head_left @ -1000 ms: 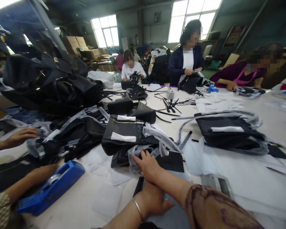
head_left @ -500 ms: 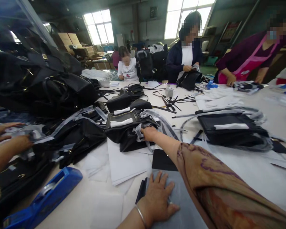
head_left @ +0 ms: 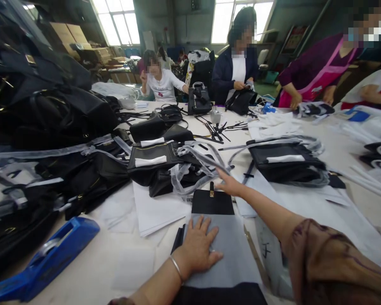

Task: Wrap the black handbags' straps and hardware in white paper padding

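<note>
My left hand lies flat, fingers spread, on a translucent whitish sheet that covers most of a flat black bag. The bag's uncovered top edge has a small tab with a gold clasp. My right hand is stretched out above that edge with its fingers extended. Its fingertips are close to the plastic-wrapped straps of another black bag, which has white wrapping on its handles. Whether the fingertips touch the straps I cannot tell.
A blue tape dispenser sits at lower left, below piled black bags. White paper sheets lie left of centre. To the right is another wrapped black bag. Several people work across the table, one beside an upright black handbag.
My right hand has let go of the wrapped strap material and drawn back to the right. The gold-clasped tab now shows. Across the table, a person's hand now reaches to an upright handbag.
</note>
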Motion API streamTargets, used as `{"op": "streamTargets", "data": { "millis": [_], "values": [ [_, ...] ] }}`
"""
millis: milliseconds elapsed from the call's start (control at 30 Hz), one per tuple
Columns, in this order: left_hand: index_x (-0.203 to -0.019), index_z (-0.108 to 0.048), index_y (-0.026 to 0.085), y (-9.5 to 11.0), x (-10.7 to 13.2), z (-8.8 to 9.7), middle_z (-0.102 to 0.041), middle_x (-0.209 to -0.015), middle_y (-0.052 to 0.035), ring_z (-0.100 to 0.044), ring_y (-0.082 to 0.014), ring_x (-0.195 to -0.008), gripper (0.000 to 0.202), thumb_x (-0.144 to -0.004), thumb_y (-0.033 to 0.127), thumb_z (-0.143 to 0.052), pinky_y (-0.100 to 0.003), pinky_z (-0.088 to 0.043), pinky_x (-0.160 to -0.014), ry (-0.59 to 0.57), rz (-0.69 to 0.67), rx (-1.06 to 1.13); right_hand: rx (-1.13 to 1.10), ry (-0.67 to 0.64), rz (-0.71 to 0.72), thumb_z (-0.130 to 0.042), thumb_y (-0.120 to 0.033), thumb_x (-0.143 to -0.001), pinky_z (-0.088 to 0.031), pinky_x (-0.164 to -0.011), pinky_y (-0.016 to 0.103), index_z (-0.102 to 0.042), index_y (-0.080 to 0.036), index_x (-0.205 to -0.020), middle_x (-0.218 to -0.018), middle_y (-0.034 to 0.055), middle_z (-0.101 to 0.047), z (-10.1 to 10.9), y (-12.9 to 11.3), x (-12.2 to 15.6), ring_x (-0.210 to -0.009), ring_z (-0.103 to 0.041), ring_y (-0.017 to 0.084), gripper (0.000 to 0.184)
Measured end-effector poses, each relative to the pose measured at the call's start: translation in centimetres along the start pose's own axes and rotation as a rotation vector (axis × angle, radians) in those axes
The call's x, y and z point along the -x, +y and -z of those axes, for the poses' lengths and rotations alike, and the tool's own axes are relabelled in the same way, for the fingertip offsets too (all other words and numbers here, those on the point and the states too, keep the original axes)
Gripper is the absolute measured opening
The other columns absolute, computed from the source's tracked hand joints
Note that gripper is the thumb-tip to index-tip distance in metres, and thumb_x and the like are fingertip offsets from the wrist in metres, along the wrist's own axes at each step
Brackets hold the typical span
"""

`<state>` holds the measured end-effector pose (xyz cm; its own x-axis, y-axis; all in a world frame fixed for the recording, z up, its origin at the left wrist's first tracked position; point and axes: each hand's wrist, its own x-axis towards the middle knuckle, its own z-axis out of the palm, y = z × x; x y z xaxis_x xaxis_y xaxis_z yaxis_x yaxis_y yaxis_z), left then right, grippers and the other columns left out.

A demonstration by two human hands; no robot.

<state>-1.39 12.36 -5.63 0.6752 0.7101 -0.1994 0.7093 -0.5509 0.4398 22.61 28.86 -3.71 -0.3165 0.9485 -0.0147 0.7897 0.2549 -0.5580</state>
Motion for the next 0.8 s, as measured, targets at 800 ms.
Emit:
{"op": "streamTargets", "data": {
  "millis": [800],
  "values": [
    [-0.149, -0.035, 0.030, 0.5, -0.5, -0.5, -0.027, -0.157, -0.0140, -0.020, -0.0432, -0.143, 0.077, -0.085, 0.072, -0.040, -0.071, -0.018, -0.108, 0.002, -0.018, -0.094, 0.205, -0.366, -0.025, -0.060, -0.034, -0.084, -0.037, -0.062, 0.024, -0.073, -0.017, -0.086, -0.080, 0.0061, -0.072, 0.3, -5.9, 3.7, -0.075, -0.063, 0.018, 0.021]
  ]
}}
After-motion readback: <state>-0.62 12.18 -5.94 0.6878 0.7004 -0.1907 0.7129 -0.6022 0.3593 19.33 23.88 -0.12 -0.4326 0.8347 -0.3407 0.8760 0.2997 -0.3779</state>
